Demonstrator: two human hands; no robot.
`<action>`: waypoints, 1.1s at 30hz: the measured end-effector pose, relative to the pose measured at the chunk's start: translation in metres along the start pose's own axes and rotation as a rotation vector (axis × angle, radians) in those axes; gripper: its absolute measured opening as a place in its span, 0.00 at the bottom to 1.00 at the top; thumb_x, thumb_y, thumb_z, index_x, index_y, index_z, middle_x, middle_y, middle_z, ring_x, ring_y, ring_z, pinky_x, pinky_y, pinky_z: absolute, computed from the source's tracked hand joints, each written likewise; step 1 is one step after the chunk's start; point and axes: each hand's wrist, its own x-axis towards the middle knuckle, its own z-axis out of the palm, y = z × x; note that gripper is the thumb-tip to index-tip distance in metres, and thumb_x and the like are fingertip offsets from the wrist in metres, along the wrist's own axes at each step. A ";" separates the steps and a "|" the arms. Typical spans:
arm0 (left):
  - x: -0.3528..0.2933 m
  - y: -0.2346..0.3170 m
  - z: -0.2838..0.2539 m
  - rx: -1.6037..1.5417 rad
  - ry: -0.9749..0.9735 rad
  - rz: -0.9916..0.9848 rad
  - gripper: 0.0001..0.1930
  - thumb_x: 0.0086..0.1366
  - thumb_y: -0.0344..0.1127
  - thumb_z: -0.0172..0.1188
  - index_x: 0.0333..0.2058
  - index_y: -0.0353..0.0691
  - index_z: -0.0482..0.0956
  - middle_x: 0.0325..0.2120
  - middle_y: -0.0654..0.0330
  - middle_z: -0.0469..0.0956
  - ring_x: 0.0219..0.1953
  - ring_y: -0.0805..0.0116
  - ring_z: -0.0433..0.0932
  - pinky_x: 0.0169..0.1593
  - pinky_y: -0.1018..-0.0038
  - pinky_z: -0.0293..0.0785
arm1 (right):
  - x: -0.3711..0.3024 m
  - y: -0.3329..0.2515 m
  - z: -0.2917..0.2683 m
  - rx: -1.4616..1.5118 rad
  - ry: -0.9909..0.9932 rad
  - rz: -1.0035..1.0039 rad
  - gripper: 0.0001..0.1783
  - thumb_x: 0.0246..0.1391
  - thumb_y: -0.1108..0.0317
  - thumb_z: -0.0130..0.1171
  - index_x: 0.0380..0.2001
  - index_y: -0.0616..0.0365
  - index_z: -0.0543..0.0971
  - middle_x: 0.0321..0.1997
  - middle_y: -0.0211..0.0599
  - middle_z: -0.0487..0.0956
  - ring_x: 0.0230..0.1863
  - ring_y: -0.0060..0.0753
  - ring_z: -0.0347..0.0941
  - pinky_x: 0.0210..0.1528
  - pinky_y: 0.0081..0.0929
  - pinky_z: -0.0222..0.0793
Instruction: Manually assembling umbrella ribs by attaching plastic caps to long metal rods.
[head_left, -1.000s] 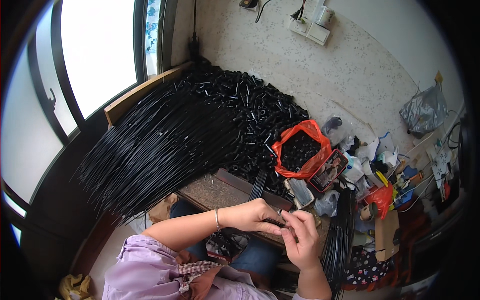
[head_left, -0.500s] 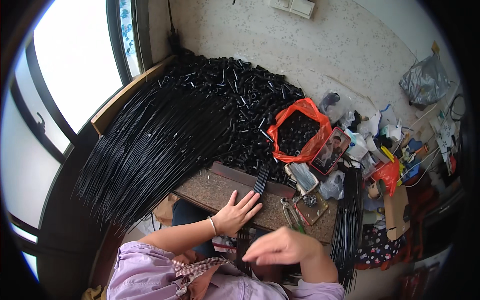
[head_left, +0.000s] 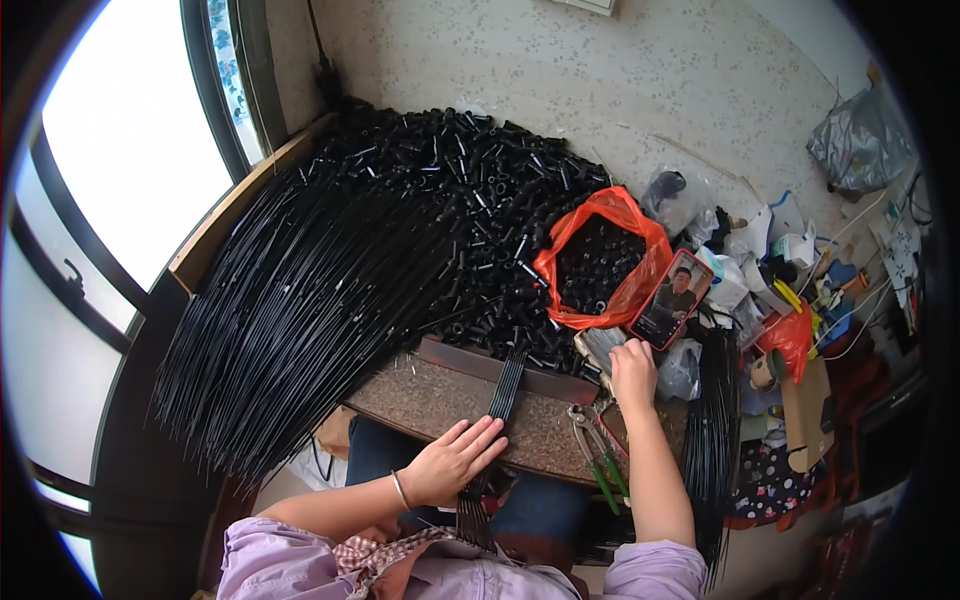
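Observation:
My left hand [head_left: 458,462] lies flat with its fingers stretched over the lower end of a row of thin black rods [head_left: 509,380]. The rods sit side by side on the speckled tabletop [head_left: 420,388], their far ends crossing a low dark rail [head_left: 558,384]. My right hand [head_left: 634,374] is at a pale, clear-wrapped block [head_left: 598,344], just below a phone [head_left: 672,298] in a red case. Its fingers are bent and close together; what they pinch, if anything, is hidden. Pliers with green handles [head_left: 594,450] lie nearer me, left of my right forearm.
Long black rods [head_left: 290,310] fan across the left side. Behind the rail is a heap of short black tubular parts [head_left: 480,190]. A red plastic bag [head_left: 650,240] holds small black pieces. Bags and clutter [head_left: 790,260] crowd the right; more rods [head_left: 712,430] hang there.
My right hand has moved from in front of my body, up and right to the wrapped block. The left hand has slid slightly toward me along the rods. The view has shifted a little.

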 end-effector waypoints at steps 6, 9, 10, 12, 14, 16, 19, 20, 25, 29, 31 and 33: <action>0.003 -0.003 -0.003 -0.096 -0.005 0.003 0.37 0.52 0.38 0.50 0.61 0.33 0.51 0.62 0.45 0.49 0.64 0.53 0.50 0.63 0.62 0.48 | -0.001 -0.055 0.011 0.595 -0.174 -0.133 0.07 0.48 0.74 0.55 0.32 0.58 0.78 0.28 0.40 0.73 0.31 0.46 0.72 0.33 0.35 0.68; 0.004 -0.003 0.000 -0.039 -0.005 0.014 0.39 0.50 0.39 0.52 0.61 0.33 0.51 0.62 0.45 0.49 0.65 0.54 0.49 0.63 0.62 0.48 | -0.006 -0.069 0.021 0.537 -0.236 -0.134 0.06 0.48 0.75 0.53 0.31 0.58 0.78 0.27 0.39 0.73 0.30 0.45 0.72 0.31 0.35 0.69; 0.005 -0.003 0.000 -0.041 -0.009 0.012 0.39 0.50 0.39 0.52 0.61 0.33 0.51 0.62 0.45 0.49 0.65 0.54 0.49 0.63 0.62 0.48 | -0.005 -0.070 0.019 0.535 -0.246 -0.125 0.06 0.48 0.75 0.53 0.30 0.59 0.78 0.27 0.40 0.73 0.30 0.46 0.72 0.31 0.35 0.69; 0.005 -0.003 -0.002 -0.172 -0.001 -0.003 0.38 0.51 0.38 0.51 0.61 0.33 0.51 0.62 0.45 0.49 0.65 0.54 0.49 0.63 0.62 0.47 | -0.002 -0.071 0.016 0.518 -0.269 -0.109 0.06 0.48 0.75 0.53 0.30 0.59 0.78 0.28 0.40 0.73 0.30 0.46 0.73 0.31 0.35 0.69; 0.004 -0.004 0.004 -0.137 0.003 -0.001 0.38 0.51 0.38 0.50 0.61 0.33 0.51 0.62 0.45 0.48 0.65 0.54 0.48 0.63 0.61 0.47 | -0.002 -0.071 0.015 0.500 -0.291 -0.095 0.06 0.48 0.75 0.53 0.30 0.59 0.78 0.28 0.40 0.73 0.30 0.46 0.73 0.31 0.36 0.69; 0.004 -0.005 0.005 -0.100 0.008 0.000 0.37 0.51 0.38 0.50 0.61 0.33 0.51 0.62 0.46 0.48 0.65 0.54 0.48 0.63 0.61 0.46 | -0.002 -0.071 0.015 0.492 -0.296 -0.090 0.07 0.46 0.77 0.54 0.30 0.60 0.78 0.28 0.41 0.73 0.30 0.46 0.72 0.31 0.33 0.68; 0.006 -0.006 0.003 -0.018 -0.030 0.025 0.42 0.53 0.56 0.51 0.60 0.34 0.52 0.62 0.46 0.49 0.64 0.53 0.49 0.63 0.62 0.48 | -0.001 -0.072 0.018 0.505 -0.294 -0.103 0.07 0.47 0.77 0.54 0.31 0.60 0.78 0.27 0.40 0.73 0.30 0.45 0.72 0.32 0.33 0.69; 0.006 -0.006 0.003 -0.002 -0.032 0.028 0.44 0.52 0.58 0.52 0.60 0.34 0.52 0.62 0.46 0.49 0.64 0.53 0.49 0.63 0.62 0.48 | 0.001 -0.073 0.018 0.507 -0.295 -0.102 0.07 0.47 0.77 0.54 0.31 0.60 0.78 0.27 0.40 0.73 0.30 0.45 0.72 0.32 0.33 0.69; 0.006 -0.006 -0.001 -0.081 -0.016 0.021 0.41 0.53 0.53 0.51 0.60 0.34 0.52 0.62 0.46 0.49 0.64 0.53 0.49 0.63 0.62 0.48 | 0.007 -0.072 0.028 0.539 -0.284 -0.192 0.05 0.46 0.75 0.56 0.29 0.59 0.78 0.28 0.39 0.74 0.30 0.43 0.73 0.33 0.33 0.70; 0.006 -0.005 -0.001 -0.061 -0.029 0.031 0.37 0.53 0.43 0.50 0.61 0.34 0.51 0.62 0.46 0.48 0.65 0.54 0.48 0.63 0.62 0.46 | 0.005 -0.083 0.030 0.384 -0.117 -0.191 0.04 0.44 0.72 0.59 0.25 0.59 0.75 0.27 0.37 0.74 0.31 0.40 0.72 0.32 0.32 0.68; 0.002 -0.006 -0.001 -0.103 -0.026 0.003 0.37 0.53 0.41 0.49 0.61 0.34 0.51 0.63 0.47 0.48 0.65 0.55 0.48 0.64 0.62 0.45 | 0.009 -0.073 0.016 0.228 -0.059 -0.316 0.05 0.42 0.71 0.61 0.25 0.58 0.76 0.26 0.34 0.73 0.31 0.38 0.69 0.33 0.31 0.67; 0.003 -0.007 0.000 -0.062 -0.043 0.034 0.38 0.53 0.41 0.49 0.61 0.36 0.50 0.63 0.48 0.48 0.65 0.56 0.48 0.64 0.62 0.45 | 0.005 -0.048 0.010 0.170 -0.010 -0.394 0.06 0.42 0.72 0.60 0.27 0.58 0.76 0.28 0.34 0.73 0.30 0.38 0.71 0.31 0.31 0.68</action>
